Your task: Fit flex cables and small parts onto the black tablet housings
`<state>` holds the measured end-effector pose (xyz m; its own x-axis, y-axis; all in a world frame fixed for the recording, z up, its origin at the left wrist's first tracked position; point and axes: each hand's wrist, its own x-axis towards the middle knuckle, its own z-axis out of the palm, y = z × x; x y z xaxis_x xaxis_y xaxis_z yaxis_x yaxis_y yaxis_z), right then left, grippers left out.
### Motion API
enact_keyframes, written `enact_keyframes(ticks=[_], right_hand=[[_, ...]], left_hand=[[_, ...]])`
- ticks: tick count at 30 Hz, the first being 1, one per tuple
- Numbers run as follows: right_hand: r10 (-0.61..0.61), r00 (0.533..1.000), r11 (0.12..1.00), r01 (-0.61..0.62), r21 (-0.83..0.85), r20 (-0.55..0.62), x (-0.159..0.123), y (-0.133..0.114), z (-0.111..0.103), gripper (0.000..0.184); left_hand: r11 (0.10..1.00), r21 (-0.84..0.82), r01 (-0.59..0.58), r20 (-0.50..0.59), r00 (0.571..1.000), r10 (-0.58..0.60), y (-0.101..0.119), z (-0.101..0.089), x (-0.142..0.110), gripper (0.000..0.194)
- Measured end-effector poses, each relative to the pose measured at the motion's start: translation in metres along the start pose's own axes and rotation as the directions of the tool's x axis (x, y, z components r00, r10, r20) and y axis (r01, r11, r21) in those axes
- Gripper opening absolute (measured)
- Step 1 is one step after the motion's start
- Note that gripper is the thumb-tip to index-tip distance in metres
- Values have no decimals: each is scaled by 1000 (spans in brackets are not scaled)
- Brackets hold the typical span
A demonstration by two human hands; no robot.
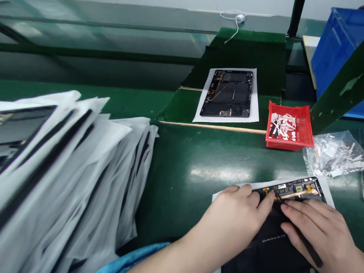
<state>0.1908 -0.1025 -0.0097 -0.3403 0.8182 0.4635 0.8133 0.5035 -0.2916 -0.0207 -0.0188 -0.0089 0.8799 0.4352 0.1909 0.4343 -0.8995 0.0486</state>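
An opened black tablet (273, 246) lies on a white sheet in front of me, its inner parts and an orange ribbon cable (301, 194) showing near the top edge. My left hand (241, 212) is closed over the tablet's upper left, fingers curled and one fingertip down beside the ribbon cable. Whatever that hand may pinch is hidden. Over the right side rests my right hand (321, 223), closed round black tweezers (308, 246). The tweezers' back end sticks out under the palm, and their tips point towards the left fingertip.
Another opened tablet (233, 94) lies on a white sheet on a green board. A red bin (290, 142) holds small white strips, with a clear plastic bag (332, 151) beside it. Wrapped panels (93, 182) stand stacked at left. A blue crate (338, 49) stands back right.
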Motion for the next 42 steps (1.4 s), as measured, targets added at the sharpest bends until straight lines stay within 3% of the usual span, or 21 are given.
enact_keyframes(ticks=[15,26,32,37,42], right_hand=[[55,997,996,-51,72,-49,-5,-2,5,18],[71,997,993,-68,94,-33,-11,-2,7,18],[76,996,994,-71,88,-53,-11,-2,7,19],[77,996,994,-73,86,-43,-11,-2,7,19],[51,998,993,-47,106,-36,-8,-2,7,16]], left_hand=[[996,84,-27,8,1000,26,0,0,11,23],[997,62,-47,129,991,39,-6,-3,18,5],[993,113,-37,32,999,33,3,-5,5,14],[994,-41,102,-60,993,-104,-7,-4,-2,18],[917,-289,275,17,959,-283,-17,-4,2,13]])
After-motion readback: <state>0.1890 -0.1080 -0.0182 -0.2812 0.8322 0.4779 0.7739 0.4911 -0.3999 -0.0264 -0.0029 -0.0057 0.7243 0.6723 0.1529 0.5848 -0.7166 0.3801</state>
